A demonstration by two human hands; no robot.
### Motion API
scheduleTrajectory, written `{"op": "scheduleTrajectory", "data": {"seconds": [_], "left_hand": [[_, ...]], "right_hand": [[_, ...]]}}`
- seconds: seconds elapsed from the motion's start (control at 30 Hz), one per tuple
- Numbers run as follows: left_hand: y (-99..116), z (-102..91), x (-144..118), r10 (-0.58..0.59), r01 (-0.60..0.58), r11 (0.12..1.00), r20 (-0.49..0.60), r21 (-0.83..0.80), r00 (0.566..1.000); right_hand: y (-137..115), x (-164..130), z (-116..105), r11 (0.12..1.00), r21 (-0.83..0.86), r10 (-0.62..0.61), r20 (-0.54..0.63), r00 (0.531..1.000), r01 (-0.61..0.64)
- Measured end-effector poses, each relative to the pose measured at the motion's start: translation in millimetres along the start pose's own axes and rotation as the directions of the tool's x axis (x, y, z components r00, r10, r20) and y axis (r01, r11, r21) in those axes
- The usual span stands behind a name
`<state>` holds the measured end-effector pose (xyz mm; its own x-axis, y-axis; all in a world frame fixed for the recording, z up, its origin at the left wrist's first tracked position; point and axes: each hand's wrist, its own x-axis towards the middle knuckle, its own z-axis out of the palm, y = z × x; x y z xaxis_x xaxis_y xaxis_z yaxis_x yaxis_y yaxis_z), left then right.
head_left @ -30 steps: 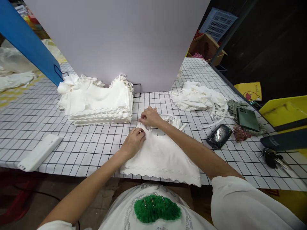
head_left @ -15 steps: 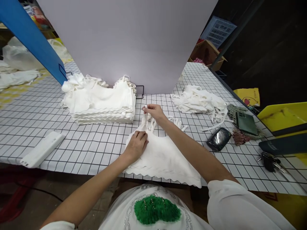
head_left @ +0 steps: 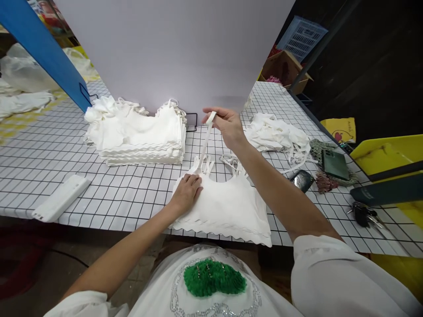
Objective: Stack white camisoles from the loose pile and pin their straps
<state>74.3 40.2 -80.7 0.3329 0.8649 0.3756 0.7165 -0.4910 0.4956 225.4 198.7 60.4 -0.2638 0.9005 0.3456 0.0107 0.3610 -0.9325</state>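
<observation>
The table (head_left: 99, 185) carries a white top (head_left: 228, 207) at its front edge, hem overhanging. Left hand (head_left: 187, 193) lies flat, pinning the top's shoulder; right hand (head_left: 228, 125) pinches a strap (head_left: 205, 143), pulled up taut. Risk: w/ too hard a pull the top slides off — or the strap slips free.

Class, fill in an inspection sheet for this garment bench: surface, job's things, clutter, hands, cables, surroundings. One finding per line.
Surface: grid-patterned table, white with black lines.
Job's things: white top lying flat at the near edge; its strap pulled up taut.
Clutter: stack of white tops, pile of white strips, white bar, green phone, black pouch, keys.
Hands: left hand presses the top flat; right hand pinches the strap.
Cables: nothing seen.
Surroundings: white backboard, blue panel, yellow bin.
</observation>
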Motion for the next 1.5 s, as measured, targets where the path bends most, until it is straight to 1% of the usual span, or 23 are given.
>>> {"op": "scheduleTrajectory", "data": {"seconds": [0.07, 0.1, 0.13, 0.17, 0.23, 0.3, 0.33, 0.37, 0.43, 0.5, 0.57, 0.63, 0.7, 0.77, 0.83, 0.93, 1.03, 1.1, 1.17, 1.23, 1.27, 1.4, 1.5], "left_hand": [[0, -6.8, 2, -0.093, 0.093, 0.984, 0.008, -0.150, 0.996], [0, -12.2, 4, -0.170, 0.168, 0.950, 0.014, -0.262, 0.985], [0, -18.7, 6, -0.257, 0.248, 0.886, 0.030, -0.393, 0.966], [2, -26.0, 8, -0.339, 0.318, 0.786, 0.062, -0.529, 0.939], [6, -40.5, 12, -0.444, 0.401, 0.515, 0.165, -0.758, 0.881], [12, -51.4, 16, -0.457, 0.417, 0.240, 0.277, -0.877, 0.845], [15, -54.8, 17, -0.449, 0.416, 0.132, 0.320, -0.900, 0.834], [18, -56.5, 17, -0.442, 0.418, 0.051, 0.355, -0.907, 0.824], [23, -56.1, 16, -0.458, 0.425, -0.032, 0.391, -0.905, 0.798], [26, -52.7, 15, -0.514, 0.428, -0.045, 0.388, -0.903, 0.765], [27, -49.5, 13, -0.571, 0.433, -0.030, 0.371, -0.901, 0.733], [27, -48.5, 12, -0.593, 0.440, 0.009, 0.350, -0.898, 0.725], [27, -50.3, 12, -0.582, 0.450, 0.053, 0.339, -0.891, 0.739], [27, -53.7, 12, -0.550, 0.464, 0.069, 0.354, -0.883, 0.756], [28, -56.6, 13, -0.526, 0.483, 0.047, 0.389, -0.874, 0.756], [29, -57.9, 13, -0.543, 0.497, 0.003, 0.416, -0.868, 0.729], [28, -56.7, 11, -0.573, 0.502, -0.002, 0.412, -0.865, 0.708], [28, -56.2, 10, -0.570, 0.505, 0.009, 0.411, -0.863, 0.712], [29, -56.2, 9, -0.555, 0.501, 0.035, 0.400, -0.865, 0.730], [31, -56.3, 9, -0.549, 0.489, 0.078, 0.372, -0.869, 0.749], [33, -56.1, 9, -0.552, 0.480, 0.107, 0.350, -0.871, 0.757], [37, -54.5, 12, -0.561, 0.443, 0.237, 0.251, -0.864, 0.789], [35, -52.1, 15, -0.547, 0.410, 0.360, 0.166, -0.838, 0.821]], "right_hand": [[-8, -10, 0, 0.984, -0.134, -0.101, 0.099, 0.990, 0.114], [-9, -17, 1, 0.961, -0.214, -0.136, 0.173, 0.975, 0.172], [-9, -24, 2, 0.928, -0.292, -0.156, 0.257, 0.954, 0.231], [-6, -33, 4, 0.887, -0.358, -0.166, 0.341, 0.925, 0.291], [4, -50, 7, 0.800, -0.438, -0.182, 0.474, 0.861, 0.410], [18, -64, 11, 0.727, -0.460, -0.221, 0.545, 0.809, 0.509], [25, -69, 12, 0.700, -0.463, -0.245, 0.560, 0.791, 0.544], [31, -74, 14, 0.680, -0.462, -0.269, 0.565, 0.780, 0.569], [40, -80, 15, 0.664, -0.449, -0.308, 0.564, 0.766, 0.598], [43, -84, 13, 0.690, -0.423, -0.321, 0.548, 0.773, 0.587], [40, -88, 9, 0.779, -0.377, -0.266, 0.526, 0.808, 0.502], [32, -93, 3, 0.904, -0.297, -0.111, 0.535, 0.838, 0.309], [23, -97, -2, 0.977, -0.205, 0.065, 0.558, 0.827, 0.061], [17, -101, -4, 0.984, -0.126, 0.175, 0.541, 0.823, -0.126], [15, -104, -4, 0.974, -0.067, 0.220, 0.484, 0.847, -0.214], [18, -107, -3, 0.962, -0.018, 0.253, 0.435, 0.864, -0.272], [21, -109, -3, 0.949, 0.008, 0.283, 0.412, 0.866, -0.314], [20, -110, -4, 0.942, 0.012, 0.301, 0.410, 0.861, -0.335], [18, -112, -3, 0.937, 0.001, 0.313, 0.433, 0.845, -0.348], [17, -115, 0, 0.941, -0.016, 0.307, 0.456, 0.835, -0.338], [17, -117, 2, 0.948, -0.022, 0.294, 0.454, 0.841, -0.319], [19, -124, 11, 0.971, -0.019, 0.228, 0.361, 0.904, -0.238], [22, -124, 12, 0.975, -0.017, 0.216, 0.299, 0.930, -0.221]]}}
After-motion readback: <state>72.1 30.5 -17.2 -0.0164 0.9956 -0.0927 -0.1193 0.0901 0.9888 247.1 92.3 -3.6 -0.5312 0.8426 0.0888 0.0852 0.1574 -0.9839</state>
